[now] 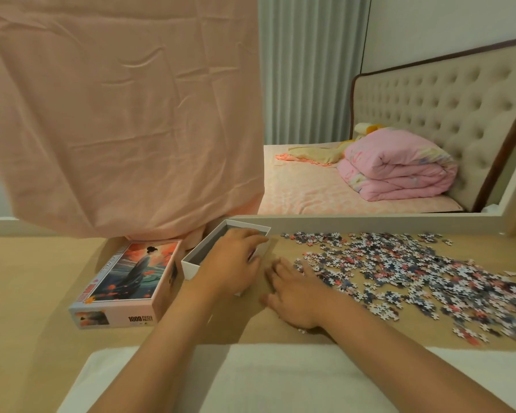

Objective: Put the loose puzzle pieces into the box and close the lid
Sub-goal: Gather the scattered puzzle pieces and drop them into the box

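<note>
A white open box [200, 251] stands on the wooden table, its grey inside partly hidden by my left hand [231, 266], whose fingers curl over the box's right wall and grip it. The printed lid [125, 281], showing a robed figure and "1000", lies face up to the left of the box. A wide spread of loose puzzle pieces [399, 272] covers the table to the right. My right hand [295, 296] lies flat on the table, palm down, with its fingertips at the left edge of the pieces.
A pink cloth [116, 114] hangs down behind the box and lid. Beyond the table's far edge [370, 223] is a bed with a folded pink quilt [399, 165]. A white surface [251, 380] lies at the near edge under my forearms.
</note>
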Demonstrator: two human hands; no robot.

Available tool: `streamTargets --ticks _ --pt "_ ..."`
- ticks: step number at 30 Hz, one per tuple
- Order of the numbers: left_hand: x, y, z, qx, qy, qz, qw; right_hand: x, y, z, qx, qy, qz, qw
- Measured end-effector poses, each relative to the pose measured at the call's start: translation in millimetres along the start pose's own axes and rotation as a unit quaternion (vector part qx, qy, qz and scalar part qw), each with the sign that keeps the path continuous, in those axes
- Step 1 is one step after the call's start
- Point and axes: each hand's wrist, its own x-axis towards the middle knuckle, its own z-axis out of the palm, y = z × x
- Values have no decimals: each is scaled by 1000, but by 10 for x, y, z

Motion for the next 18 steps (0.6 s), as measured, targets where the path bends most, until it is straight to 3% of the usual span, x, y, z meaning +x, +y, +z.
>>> streamTargets --ticks 2,4,7,10,18 --pt "-62 145 -5 -21 20 25 999 -29 128 -17 -21 0 23 1000" --pt "-132 309 9 -40 -14 24 999 -86 247 -20 -41 3 40 998" --pt "-268 491 131 -28 -157 -2 987 -223 318 -50 -23 8 48 999" --pt "-426 557 339 23 -308 -34 951 -412 271 -7 -1 -2 22 1000" --pt "-321 582 587 84 -292 -5 953 -461 630 159 6 20 63 998"
